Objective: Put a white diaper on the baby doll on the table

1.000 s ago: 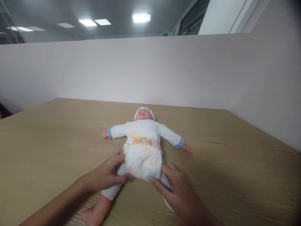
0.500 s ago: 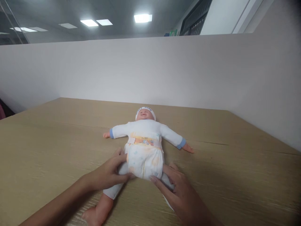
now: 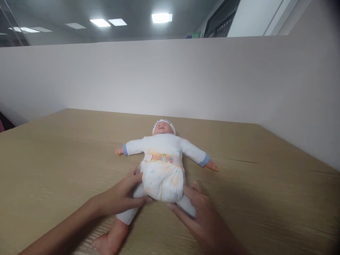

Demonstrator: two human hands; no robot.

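Note:
A baby doll [image 3: 164, 143] in a white suit with blue cuffs lies on its back on the wooden table, arms spread. Round its hips is a fastened white diaper [image 3: 163, 182] with a patterned waistband. My left hand [image 3: 127, 191] curls about the thigh at the left, its forefinger at the diaper's leg edge and its thumb on the inner side. My right hand [image 3: 202, 209] is closed round the other thigh in the same way, with the thumb a little below the diaper. The lower part of that leg is hidden behind my right hand; the left bare foot [image 3: 106, 241] shows.
The wooden table [image 3: 79, 141] reaches back to a pale partition [image 3: 164, 78], which also closes off the right side. Ceiling lights show above it. Something dark sits past the table's left edge.
My right thumb has slid off the diaper's lower edge and now sits just beneath it. The diaper's crotch looks smoother. My left hand has barely moved.

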